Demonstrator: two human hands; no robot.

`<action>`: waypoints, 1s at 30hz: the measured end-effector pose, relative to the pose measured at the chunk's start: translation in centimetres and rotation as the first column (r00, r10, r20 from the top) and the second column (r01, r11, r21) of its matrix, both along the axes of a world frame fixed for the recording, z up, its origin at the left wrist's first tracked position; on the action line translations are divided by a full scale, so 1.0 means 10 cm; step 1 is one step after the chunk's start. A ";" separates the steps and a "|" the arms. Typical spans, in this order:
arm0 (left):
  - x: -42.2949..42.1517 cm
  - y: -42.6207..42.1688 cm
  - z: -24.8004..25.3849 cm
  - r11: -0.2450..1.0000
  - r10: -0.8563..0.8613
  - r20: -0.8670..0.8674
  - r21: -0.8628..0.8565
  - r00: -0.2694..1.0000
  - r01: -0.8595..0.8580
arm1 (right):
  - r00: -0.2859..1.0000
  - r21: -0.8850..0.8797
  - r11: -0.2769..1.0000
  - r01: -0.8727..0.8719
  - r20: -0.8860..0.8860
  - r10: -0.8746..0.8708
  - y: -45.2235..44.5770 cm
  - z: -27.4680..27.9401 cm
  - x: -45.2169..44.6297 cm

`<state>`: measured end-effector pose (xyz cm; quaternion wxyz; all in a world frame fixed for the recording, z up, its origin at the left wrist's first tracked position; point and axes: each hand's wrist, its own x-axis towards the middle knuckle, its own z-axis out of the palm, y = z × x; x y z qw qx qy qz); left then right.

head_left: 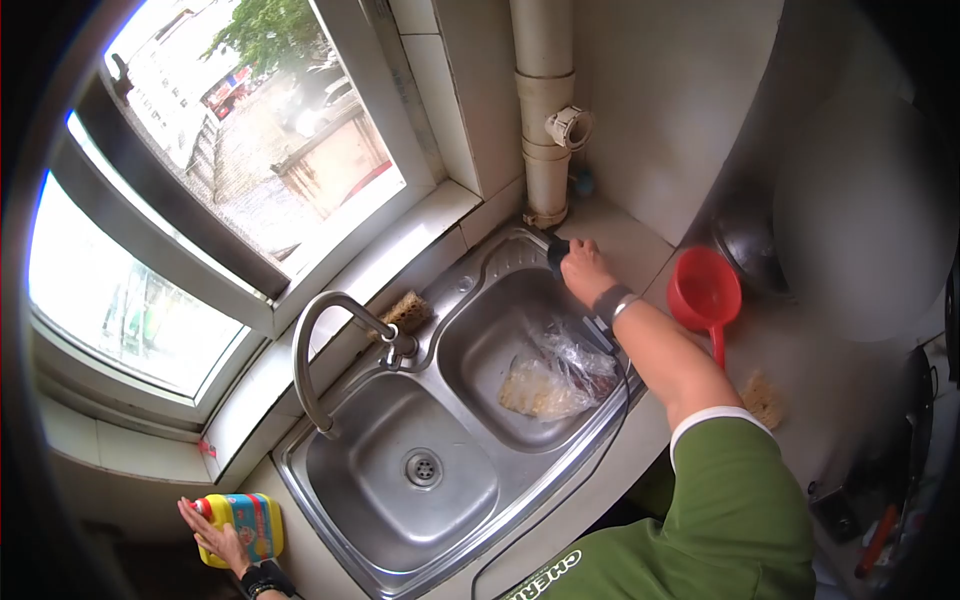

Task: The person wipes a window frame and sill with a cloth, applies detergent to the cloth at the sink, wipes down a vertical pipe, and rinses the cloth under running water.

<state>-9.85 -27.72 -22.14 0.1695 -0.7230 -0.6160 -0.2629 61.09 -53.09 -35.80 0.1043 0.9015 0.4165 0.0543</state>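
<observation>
My left hand (228,545) lies across the neck end of a yellow detergent bottle (262,528) with a red cap and a blue label. Its fingers look stretched out, touching the bottle rather than wrapped round it. At the far right corner of the double steel sink (478,470), my right hand (587,272) is closed round a black handle (557,258); the tool's other end is hard to make out. A crumpled clear plastic bag (560,390) with something pale and something dark in it lies in the right basin, below my right forearm.
A curved faucet (303,370) arches over the left basin, with a brown scrubber (408,312) behind it. Right of the sink stand a red ladle (705,290), a tan scrubber (763,400) and a metal pot lid (745,240). A drain pipe (545,110) rises at the back corner.
</observation>
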 end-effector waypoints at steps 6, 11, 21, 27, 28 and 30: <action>-0.04 0.04 -0.05 0.998 -0.021 -0.009 0.053 1.000 0.022 | 0.798 0.122 0.987 0.106 -0.603 -0.011 -0.61 0.53 0.15; 0.00 0.04 -0.05 0.999 -0.012 -0.007 0.052 1.000 0.012 | 0.165 0.378 0.563 0.735 -0.905 0.392 -1.02 0.88 0.20; 0.02 0.00 0.00 1.000 -0.017 0.017 0.009 1.000 0.017 | -0.064 0.225 0.283 0.932 -0.668 0.741 -0.77 0.74 0.38; 0.01 0.02 -0.03 0.999 -0.026 0.014 0.030 1.000 0.026 | 0.287 0.415 0.273 0.868 -0.868 0.405 -0.63 0.35 1.19; 0.01 0.02 -0.03 0.999 -0.019 0.007 0.036 1.000 0.019 | 0.396 0.473 0.337 0.814 -0.877 0.274 -0.60 0.31 1.24; 0.01 0.02 -0.02 0.999 -0.016 0.015 0.031 1.000 0.016 | 0.557 0.439 0.522 0.732 -0.827 -0.085 -0.52 0.17 1.30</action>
